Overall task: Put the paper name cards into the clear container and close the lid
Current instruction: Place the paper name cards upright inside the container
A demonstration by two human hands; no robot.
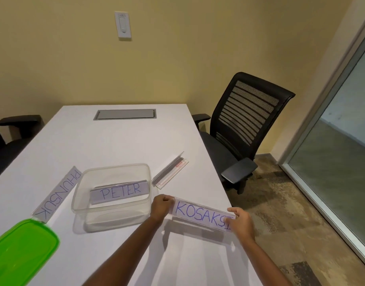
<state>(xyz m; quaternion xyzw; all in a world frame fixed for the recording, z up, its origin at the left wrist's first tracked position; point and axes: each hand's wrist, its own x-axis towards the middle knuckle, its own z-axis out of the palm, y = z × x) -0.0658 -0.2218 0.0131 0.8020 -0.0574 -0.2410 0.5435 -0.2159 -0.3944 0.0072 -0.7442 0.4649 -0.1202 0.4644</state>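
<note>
Head view shows both hands low and right of centre in the frame, holding 1 name card between them. That KOSAKSI card (202, 215) is gripped at its 2 short ends: the left hand (161, 206) is curled closed around the left end, and the right hand (240, 221) pinches the right end with thumb on the front face. Holding the ends probably keeps the long strip level and steady for the short trip leftward to the clear container (112, 188), which sits open at lower centre, just beside the left hand.

Inside the container 1 card, the PETER card (119, 191), leans along the far wall, so there is room in front of it. The PHUNSUK card (58, 194) lies flat on the white table (107, 139) at the container's left side, and a 4th card (170, 172) rests at its upper right with its face turned away. The green lid (23, 248) waits at the lower left corner, touching or just overlapping the near end of the PHUNSUK card; I cannot tell which.

Hard to read: the 4th card's name is hidden. The right hand covers the last letters on the held card. The lid is cut off by the frame edge. Whether the held card is lifted or resting on the table is unclear, though a shadow beneath it suggests lifted.
</note>
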